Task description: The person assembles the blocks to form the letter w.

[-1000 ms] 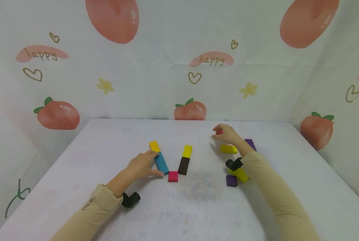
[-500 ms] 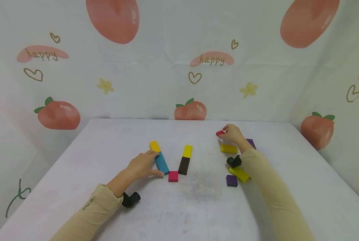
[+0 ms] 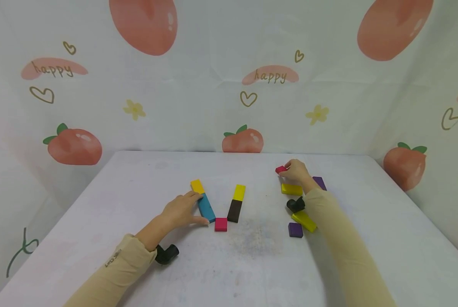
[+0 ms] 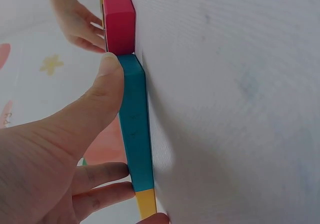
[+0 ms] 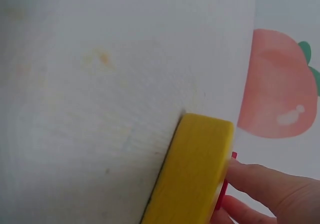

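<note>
My left hand (image 3: 181, 209) rests against a blue block (image 3: 206, 208), its thumb near one end and fingers along the side. A yellow-orange block (image 3: 197, 186) continues the far end of that block. By its near end lies a pinkish-red square block (image 3: 221, 224), also visible beyond the thumb in the left wrist view. My right hand (image 3: 297, 171) pinches a small red block (image 3: 280, 169) between thumb and fingers at the back right. Just nearer than this hand lies a yellow block (image 3: 292, 189), which partly hides the red block (image 5: 222, 196) in the right wrist view.
A dark brown block (image 3: 234, 211) joins a yellow block (image 3: 239, 192), right of the blue one. Near the right forearm lie another yellow block (image 3: 304, 221), a purple square block (image 3: 295, 230) and a longer purple block (image 3: 319, 183). A printed cloth (image 3: 198, 106) hangs behind the table (image 3: 221, 273).
The right hand shifted slightly right, and the red block, mostly hidden by its fingers before, now shows at its fingertips. The left hand and the joined blocks have stayed put.
</note>
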{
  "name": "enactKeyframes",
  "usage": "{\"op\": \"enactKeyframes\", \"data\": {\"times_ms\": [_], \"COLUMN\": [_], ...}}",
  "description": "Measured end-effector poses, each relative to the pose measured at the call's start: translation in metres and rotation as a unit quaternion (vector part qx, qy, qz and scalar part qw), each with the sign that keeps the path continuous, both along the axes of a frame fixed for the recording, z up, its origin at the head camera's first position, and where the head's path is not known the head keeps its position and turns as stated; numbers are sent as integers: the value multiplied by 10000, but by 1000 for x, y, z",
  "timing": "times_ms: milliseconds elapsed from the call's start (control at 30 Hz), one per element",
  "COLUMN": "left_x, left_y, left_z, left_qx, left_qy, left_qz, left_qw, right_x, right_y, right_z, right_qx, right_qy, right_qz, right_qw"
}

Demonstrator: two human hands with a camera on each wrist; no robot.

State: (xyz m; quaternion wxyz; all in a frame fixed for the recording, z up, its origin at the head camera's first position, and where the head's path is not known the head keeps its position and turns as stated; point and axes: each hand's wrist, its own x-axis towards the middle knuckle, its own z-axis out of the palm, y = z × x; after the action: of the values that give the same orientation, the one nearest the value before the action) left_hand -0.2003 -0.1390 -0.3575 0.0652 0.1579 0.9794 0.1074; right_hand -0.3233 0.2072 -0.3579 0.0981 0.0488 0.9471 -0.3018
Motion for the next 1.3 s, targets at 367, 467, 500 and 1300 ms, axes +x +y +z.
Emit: {"op": "enactKeyframes", "data": {"times_ms": [367,467,500,1300], "left_x": [2,2,2,3], "left_y": [1,1,1,-1], "left_z": [0,0,0,-1], "left_qx": [51,48,53,109], "left_qy": [-13,3,5,133], "left_qz": [-20,-39,-39,-116], "left_qw": [10000,10000,10000,9998], "right_x": [3,3,3,16], "right_y": [-2,-1,-1,-26], "right_z": [3,3,3,9], "right_qx": [41,25,9,-188], "right_qy": [30,11,8,299], "right_qz": [-13,-32,-28,1091], "right_qw": [10000,10000,10000,9934]}}
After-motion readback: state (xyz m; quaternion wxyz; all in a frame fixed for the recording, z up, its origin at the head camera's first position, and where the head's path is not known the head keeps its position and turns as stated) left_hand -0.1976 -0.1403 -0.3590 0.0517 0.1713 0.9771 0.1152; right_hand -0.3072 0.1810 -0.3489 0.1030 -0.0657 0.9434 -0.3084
